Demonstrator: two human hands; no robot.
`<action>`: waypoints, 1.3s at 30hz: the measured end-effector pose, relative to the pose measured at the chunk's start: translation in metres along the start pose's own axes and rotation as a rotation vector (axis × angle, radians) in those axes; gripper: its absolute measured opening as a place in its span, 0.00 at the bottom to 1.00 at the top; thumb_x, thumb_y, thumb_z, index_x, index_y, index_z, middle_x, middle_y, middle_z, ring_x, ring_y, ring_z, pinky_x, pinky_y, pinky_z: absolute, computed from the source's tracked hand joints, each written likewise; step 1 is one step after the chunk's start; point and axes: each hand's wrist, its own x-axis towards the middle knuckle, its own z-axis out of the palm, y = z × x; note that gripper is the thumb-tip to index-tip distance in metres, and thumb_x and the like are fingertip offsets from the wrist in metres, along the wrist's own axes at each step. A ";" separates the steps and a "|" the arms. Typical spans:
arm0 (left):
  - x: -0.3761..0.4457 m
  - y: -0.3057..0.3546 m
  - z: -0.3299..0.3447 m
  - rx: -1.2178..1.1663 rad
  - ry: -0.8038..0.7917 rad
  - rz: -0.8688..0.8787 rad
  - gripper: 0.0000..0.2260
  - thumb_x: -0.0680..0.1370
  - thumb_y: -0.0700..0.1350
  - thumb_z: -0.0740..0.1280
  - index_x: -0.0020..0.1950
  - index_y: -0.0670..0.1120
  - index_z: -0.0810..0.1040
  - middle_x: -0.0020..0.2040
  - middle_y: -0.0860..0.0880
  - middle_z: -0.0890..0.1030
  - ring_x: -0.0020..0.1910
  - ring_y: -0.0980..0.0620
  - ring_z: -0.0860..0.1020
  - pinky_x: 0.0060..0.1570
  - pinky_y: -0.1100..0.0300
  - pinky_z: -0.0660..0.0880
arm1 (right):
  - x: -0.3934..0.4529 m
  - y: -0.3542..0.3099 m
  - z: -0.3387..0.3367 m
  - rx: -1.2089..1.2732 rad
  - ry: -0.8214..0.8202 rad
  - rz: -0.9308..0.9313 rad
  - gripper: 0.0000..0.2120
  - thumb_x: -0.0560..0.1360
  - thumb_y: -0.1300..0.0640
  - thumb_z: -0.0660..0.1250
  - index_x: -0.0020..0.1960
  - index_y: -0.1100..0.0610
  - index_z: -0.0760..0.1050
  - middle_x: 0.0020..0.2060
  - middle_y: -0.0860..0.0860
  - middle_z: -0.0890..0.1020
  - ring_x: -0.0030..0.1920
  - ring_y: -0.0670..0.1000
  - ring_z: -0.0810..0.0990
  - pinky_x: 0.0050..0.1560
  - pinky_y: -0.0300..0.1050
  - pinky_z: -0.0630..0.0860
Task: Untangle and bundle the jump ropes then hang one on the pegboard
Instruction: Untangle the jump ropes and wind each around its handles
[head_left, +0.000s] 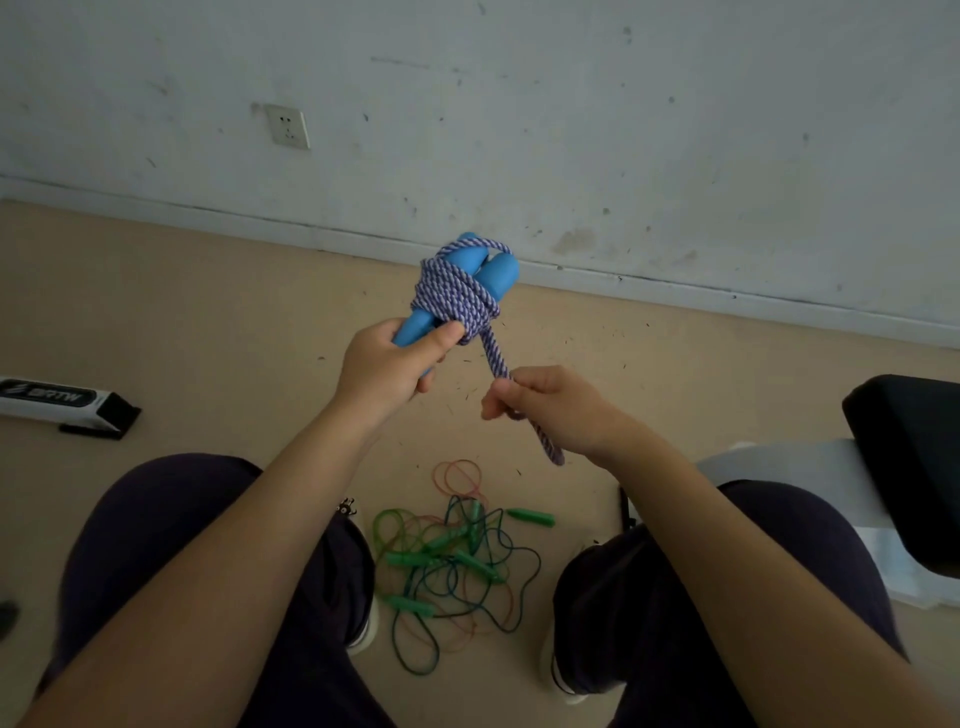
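Bundling is the step in hand: the purple-and-white braided rope (457, 299) is already coiled several turns around a pair of blue handles (483, 270), and only a short tail is left to secure. The left hand (387, 366) is closed around the lower ends of the handles, thumb pressed against the bottom turn of the coil. The right hand (550, 408), just below and right of the coil, is closed on the free tail, which runs taut from the coil into the fist and sticks out beneath it. The next move probably calls for tucking that tail under a turn while the thumb keeps the wraps from slipping. Well below the coil, on the floor (208, 291) between the person's knees, a tangle of thin ropes with green handles (447, 556) waits, not yet sorted. No pegboard is in view.
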 end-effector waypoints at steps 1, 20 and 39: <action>-0.001 0.001 -0.001 -0.011 -0.032 0.003 0.20 0.65 0.64 0.73 0.38 0.46 0.79 0.24 0.53 0.74 0.23 0.56 0.70 0.23 0.66 0.65 | -0.001 0.000 -0.001 0.010 -0.025 0.005 0.13 0.82 0.54 0.62 0.48 0.56 0.84 0.45 0.52 0.86 0.47 0.49 0.82 0.55 0.45 0.77; -0.001 -0.003 0.002 -0.030 -0.090 0.043 0.13 0.75 0.51 0.75 0.37 0.45 0.78 0.23 0.55 0.74 0.20 0.58 0.69 0.20 0.68 0.63 | -0.001 -0.008 0.000 0.236 0.031 -0.023 0.10 0.83 0.65 0.57 0.50 0.64 0.76 0.32 0.52 0.77 0.29 0.47 0.71 0.34 0.41 0.70; 0.012 -0.014 -0.003 0.031 0.231 0.048 0.19 0.67 0.64 0.72 0.32 0.49 0.76 0.23 0.54 0.75 0.22 0.59 0.71 0.24 0.67 0.67 | 0.002 -0.009 0.004 0.264 -0.057 0.078 0.11 0.84 0.52 0.56 0.50 0.58 0.72 0.26 0.48 0.63 0.25 0.47 0.57 0.26 0.39 0.56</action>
